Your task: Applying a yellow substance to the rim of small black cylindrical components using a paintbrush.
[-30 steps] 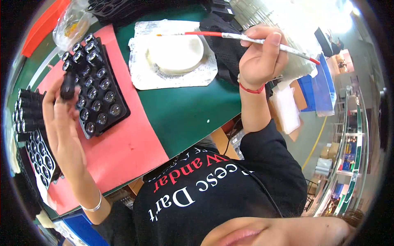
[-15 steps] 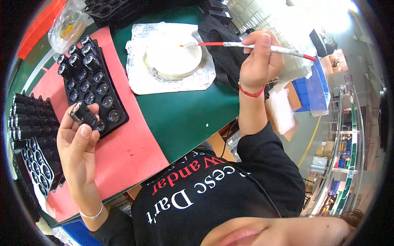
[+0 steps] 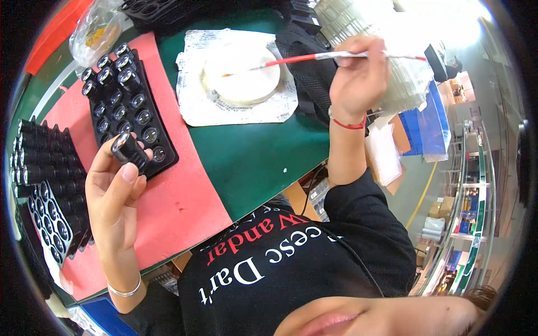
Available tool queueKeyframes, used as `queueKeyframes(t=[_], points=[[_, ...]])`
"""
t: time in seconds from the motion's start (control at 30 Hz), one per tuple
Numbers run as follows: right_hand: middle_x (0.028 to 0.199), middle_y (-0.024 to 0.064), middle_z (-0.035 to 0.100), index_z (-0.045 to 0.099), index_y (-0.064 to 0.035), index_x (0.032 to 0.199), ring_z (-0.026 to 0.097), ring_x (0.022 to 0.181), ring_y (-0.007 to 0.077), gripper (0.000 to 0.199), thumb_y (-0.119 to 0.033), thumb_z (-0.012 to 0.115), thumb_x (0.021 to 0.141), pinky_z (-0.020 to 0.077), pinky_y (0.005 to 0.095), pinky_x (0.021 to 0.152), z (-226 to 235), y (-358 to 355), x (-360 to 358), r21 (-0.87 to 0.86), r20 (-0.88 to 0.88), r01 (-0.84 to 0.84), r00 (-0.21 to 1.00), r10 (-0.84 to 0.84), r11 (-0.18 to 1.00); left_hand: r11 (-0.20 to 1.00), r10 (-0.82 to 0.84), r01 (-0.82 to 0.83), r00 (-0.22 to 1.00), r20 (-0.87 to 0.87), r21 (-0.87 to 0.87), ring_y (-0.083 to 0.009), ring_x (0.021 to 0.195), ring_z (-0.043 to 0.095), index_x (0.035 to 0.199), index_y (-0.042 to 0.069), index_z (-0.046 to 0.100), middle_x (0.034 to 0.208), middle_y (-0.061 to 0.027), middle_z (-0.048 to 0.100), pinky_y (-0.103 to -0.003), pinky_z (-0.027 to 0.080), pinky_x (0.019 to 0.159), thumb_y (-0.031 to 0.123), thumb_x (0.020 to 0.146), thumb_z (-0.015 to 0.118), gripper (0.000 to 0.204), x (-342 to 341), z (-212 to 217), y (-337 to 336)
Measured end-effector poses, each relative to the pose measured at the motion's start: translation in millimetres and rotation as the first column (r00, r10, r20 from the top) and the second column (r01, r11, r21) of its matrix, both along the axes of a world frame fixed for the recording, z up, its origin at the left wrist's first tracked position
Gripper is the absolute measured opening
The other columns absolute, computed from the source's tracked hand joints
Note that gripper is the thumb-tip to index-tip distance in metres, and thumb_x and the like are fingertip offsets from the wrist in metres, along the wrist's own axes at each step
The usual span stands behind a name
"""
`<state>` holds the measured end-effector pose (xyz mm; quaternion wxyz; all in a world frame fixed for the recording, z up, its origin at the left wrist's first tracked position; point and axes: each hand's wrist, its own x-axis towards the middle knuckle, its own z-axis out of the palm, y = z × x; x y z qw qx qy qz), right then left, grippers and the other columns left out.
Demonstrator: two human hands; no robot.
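Between the thumb and fingers of my left hand (image 3: 115, 196) is a short black cylinder with a shiny, glassy end (image 3: 129, 152), held tilted. It sits just over the near edge of a black tray (image 3: 167, 154) with round holes, where similar pieces rest, several standing taller at the far end. My right hand (image 3: 360, 84) pinches a thin paintbrush (image 3: 300, 58) with a red and white handle. Its tip points left, over a round white dish (image 3: 252, 84); whether it touches the dish I cannot tell. The dish stands on white printed paper (image 3: 196, 116).
A pink mat (image 3: 179, 207) covers the left side of the green table (image 3: 241, 162). Stacked black trays (image 3: 50, 162) stand at far left. A clear plastic bag (image 3: 92, 42) lies at back left, black mesh fabric (image 3: 308, 61) right of the paper, and a blue crate (image 3: 412, 131) beyond the table's right side.
The paintbrush has swung left and its tip has dropped lower across the dish. My left hand, still holding the black cylinder, has shifted slightly right, and the cylinder is turned more upright.
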<state>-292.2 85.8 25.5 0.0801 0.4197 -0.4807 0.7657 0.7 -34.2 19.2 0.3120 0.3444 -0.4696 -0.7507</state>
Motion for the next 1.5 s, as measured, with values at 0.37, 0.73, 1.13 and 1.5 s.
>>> queueKeyframes(t=[0.37, 0.73, 1.13, 1.5], points=[[0.063, 0.0121, 0.049, 0.047, -0.0015, 0.079, 0.044, 0.053, 0.0192, 0.029, -0.029, 0.040, 0.087, 0.0374, 0.0285, 0.049, -4.2, 0.8, 23.1, -0.039, 0.000, -0.677, 0.735, 0.678, 0.735, 0.993, -0.118, 0.118, 0.992, -0.044, 0.001, 0.0002, 0.056, 0.044, 0.098, 0.004, 0.048, 0.083, -0.0070, 0.058, -0.010, 0.028, 0.042, 0.010, 0.072, 0.062, 0.031, 0.2, -3.5, -2.2], [0.064, 0.0126, 0.051, 0.050, -0.0004, 0.077, 0.049, 0.055, 0.0200, 0.028, -0.026, 0.043, 0.086, 0.0403, 0.0277, 0.052, -5.6, -2.4, 26.8, 0.033, -0.038, -0.684, 0.728, 0.685, 0.729, 0.992, -0.125, 0.126, 0.988, -0.086, 0.015, -0.0057, 0.070, 0.050, 0.091, 0.003, 0.052, 0.082, -0.0011, 0.052, -0.017, 0.043, 0.060, 0.007, 0.069, 0.066, 0.027, 3.1, 0.3, 1.1], [0.064, 0.0120, 0.052, 0.049, -0.0003, 0.075, 0.050, 0.055, 0.0196, 0.027, -0.024, 0.044, 0.086, 0.0409, 0.0272, 0.052, -3.9, -3.1, 27.1, 0.040, -0.025, -0.656, 0.753, 0.658, 0.753, 0.981, -0.188, 0.182, 0.979, -0.078, -0.070, -0.0166, 0.086, 0.058, 0.110, -0.001, 0.044, 0.096, -0.0106, 0.056, -0.019, 0.051, 0.060, 0.009, 0.076, 0.057, 0.037, 3.7, -4.5, 2.0], [0.064, 0.0124, 0.051, 0.048, 0.0006, 0.076, 0.049, 0.055, 0.0197, 0.028, -0.025, 0.042, 0.086, 0.0408, 0.0272, 0.051, -1.7, -5.4, 26.3, 0.031, -0.064, -0.571, 0.818, 0.572, 0.820, 0.968, -0.204, 0.190, 0.976, -0.073, -0.163, -0.0175, 0.088, 0.057, 0.111, -0.002, 0.044, 0.100, -0.0123, 0.055, -0.021, 0.052, 0.062, 0.013, 0.075, 0.059, 0.042, 9.0, 1.6, 5.2]])
